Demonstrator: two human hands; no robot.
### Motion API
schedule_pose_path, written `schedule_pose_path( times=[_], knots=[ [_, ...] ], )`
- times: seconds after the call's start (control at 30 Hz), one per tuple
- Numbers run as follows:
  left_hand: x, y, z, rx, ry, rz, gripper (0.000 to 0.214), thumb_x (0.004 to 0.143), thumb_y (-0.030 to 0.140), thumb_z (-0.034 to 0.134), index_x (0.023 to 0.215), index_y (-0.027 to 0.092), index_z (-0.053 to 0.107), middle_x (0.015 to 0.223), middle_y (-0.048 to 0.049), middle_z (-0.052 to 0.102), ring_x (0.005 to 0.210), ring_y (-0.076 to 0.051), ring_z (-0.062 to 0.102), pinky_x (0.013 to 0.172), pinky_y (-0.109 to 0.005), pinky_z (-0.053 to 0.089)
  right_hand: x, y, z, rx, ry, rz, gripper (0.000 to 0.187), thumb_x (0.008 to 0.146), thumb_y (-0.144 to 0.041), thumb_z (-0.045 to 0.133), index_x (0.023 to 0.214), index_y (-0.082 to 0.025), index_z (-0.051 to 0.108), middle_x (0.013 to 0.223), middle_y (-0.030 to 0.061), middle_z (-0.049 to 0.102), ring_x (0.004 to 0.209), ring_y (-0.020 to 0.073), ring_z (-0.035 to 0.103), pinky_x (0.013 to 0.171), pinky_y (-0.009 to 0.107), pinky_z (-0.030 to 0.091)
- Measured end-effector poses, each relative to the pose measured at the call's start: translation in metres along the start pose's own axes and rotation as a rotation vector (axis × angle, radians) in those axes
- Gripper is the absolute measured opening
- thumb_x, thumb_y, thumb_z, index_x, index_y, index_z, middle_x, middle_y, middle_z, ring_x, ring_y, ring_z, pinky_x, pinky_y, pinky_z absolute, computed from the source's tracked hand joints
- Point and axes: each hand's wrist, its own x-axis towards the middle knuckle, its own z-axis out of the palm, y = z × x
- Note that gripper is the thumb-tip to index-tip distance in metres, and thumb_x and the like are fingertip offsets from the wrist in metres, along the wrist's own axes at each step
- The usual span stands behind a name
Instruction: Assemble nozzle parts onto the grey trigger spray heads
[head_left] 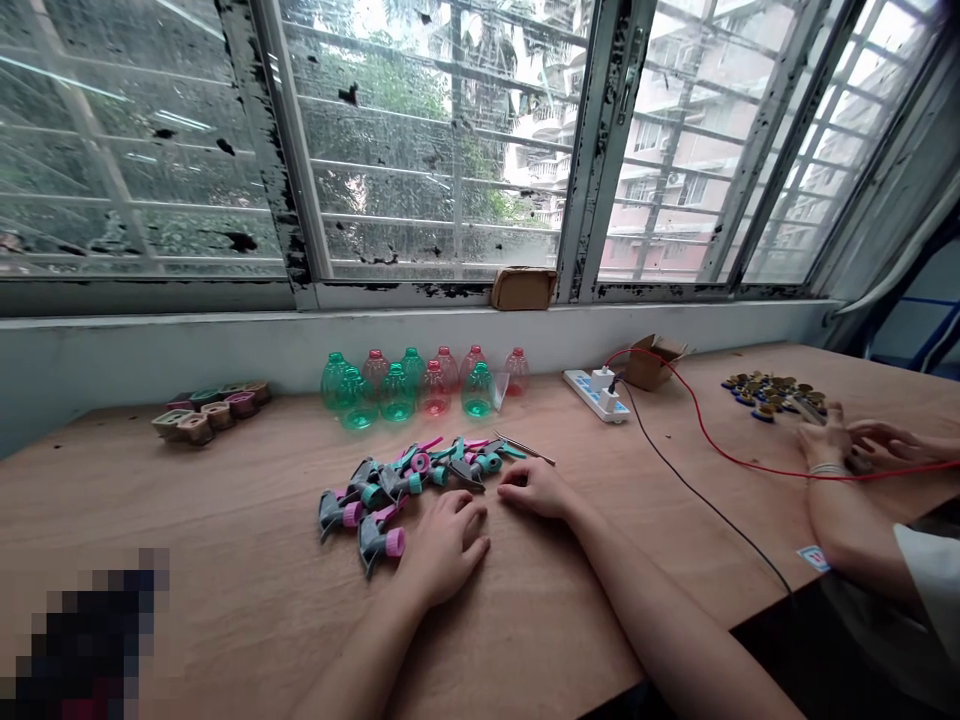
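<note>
My left hand [442, 545] rests palm down on the wooden table [225, 560], fingers loosely apart, holding nothing, just right of a grey spray head with a pink collar [381, 542]. My right hand [534, 488] lies on the table with fingers curled under, holding nothing that I can see. Its fingertips are close to a pile of several grey, teal and pink spray trigger heads [416, 475]. Behind the pile stand several small green and pink plastic bottles [405, 388].
Another person's hands [847, 445] work at the right by small round parts [772, 393]. A white power strip [598, 393], a red wire [720, 450] and a black cable cross the table. Small cups [212, 410] sit at the back left; a cardboard box [652, 362] stands near the window.
</note>
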Motion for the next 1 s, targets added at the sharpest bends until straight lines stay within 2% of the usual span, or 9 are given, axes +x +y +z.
schedule_pose_path(
  times=[0.13,0.2,0.3,0.4,0.47,0.53,0.7,0.9,1.0],
  knots=[
    [0.0,0.0,0.0,0.002,0.007,0.0,0.031,0.082,0.033,0.055,0.111,0.027,0.061,0.127,-0.0058,0.051,0.118,-0.025,0.047,0.101,-0.04,0.038,0.0,0.001,0.001,0.007,-0.011,-0.02,0.016,0.076,-0.03,0.064,0.074,-0.018,0.073,0.072,0.0008,0.071,0.066,0.0144,0.062,0.062,0.022,0.044],
    [0.0,0.0,0.001,0.001,0.011,0.005,0.03,0.082,0.033,0.055,0.111,0.027,0.061,0.126,-0.0058,0.052,0.118,-0.025,0.047,0.101,-0.04,0.038,0.0,0.001,0.0,-0.012,0.036,-0.028,0.018,0.078,-0.032,0.062,0.072,-0.018,0.071,0.068,0.0005,0.068,0.063,0.0137,0.06,0.059,0.022,0.043],
    [0.0,0.0,0.001,-0.002,0.015,0.012,0.03,0.081,0.032,0.056,0.11,0.026,0.061,0.126,-0.0063,0.052,0.117,-0.025,0.047,0.101,-0.04,0.038,0.001,0.004,-0.005,-0.136,0.258,0.012,0.019,0.081,-0.034,0.059,0.076,-0.018,0.069,0.075,0.0024,0.066,0.068,0.0152,0.059,0.063,0.024,0.043],
    [0.0,0.0,0.0,-0.004,0.019,0.017,0.029,0.081,0.032,0.056,0.108,0.026,0.062,0.125,-0.0068,0.052,0.117,-0.025,0.048,0.101,-0.04,0.038,0.003,0.009,-0.012,-0.332,0.426,0.102,0.025,0.08,-0.03,0.061,0.102,-0.02,0.067,0.101,0.0077,0.066,0.094,0.0212,0.058,0.081,0.028,0.043],
    [0.001,0.001,0.0,-0.004,0.019,0.018,0.028,0.081,0.032,0.056,0.108,0.026,0.062,0.125,-0.0069,0.053,0.117,-0.026,0.048,0.101,-0.041,0.039,0.004,0.014,-0.015,-0.424,0.39,0.168,0.037,0.08,-0.026,0.06,0.117,-0.018,0.062,0.11,0.0104,0.064,0.104,0.0238,0.054,0.089,0.031,0.04],
    [0.001,0.0,0.0,-0.006,0.016,0.019,0.028,0.082,0.032,0.055,0.108,0.026,0.062,0.125,-0.0069,0.053,0.117,-0.026,0.048,0.101,-0.042,0.039,0.006,0.017,-0.015,-0.469,0.32,0.228,0.039,0.082,-0.024,0.058,0.12,-0.017,0.06,0.112,0.0114,0.064,0.105,0.0239,0.054,0.09,0.03,0.038],
    [0.001,0.001,-0.001,-0.01,0.012,0.024,0.028,0.082,0.032,0.056,0.108,0.026,0.062,0.125,-0.0067,0.053,0.118,-0.026,0.047,0.101,-0.041,0.038,0.009,0.024,-0.012,-0.481,0.292,0.33,0.02,0.087,-0.023,0.051,0.098,-0.02,0.067,0.099,0.0093,0.068,0.091,0.0212,0.059,0.077,0.028,0.04],
    [0.001,0.002,-0.004,-0.01,0.006,0.023,0.027,0.082,0.032,0.056,0.107,0.026,0.063,0.125,-0.0072,0.053,0.117,-0.026,0.048,0.101,-0.041,0.038,0.009,0.033,-0.017,-0.443,0.354,0.432,0.025,0.092,-0.023,0.039,0.092,-0.016,0.064,0.094,0.0132,0.067,0.086,0.0218,0.06,0.069,0.028,0.038],
    [0.001,0.002,-0.003,-0.008,0.004,0.034,0.028,0.082,0.031,0.056,0.109,0.025,0.062,0.125,-0.0073,0.053,0.117,-0.025,0.047,0.101,-0.041,0.038,0.009,0.036,-0.019,-0.4,0.375,0.452,0.028,0.094,-0.025,0.034,0.093,-0.017,0.061,0.087,0.0116,0.067,0.079,0.0214,0.061,0.066,0.028,0.036]
  ],
)
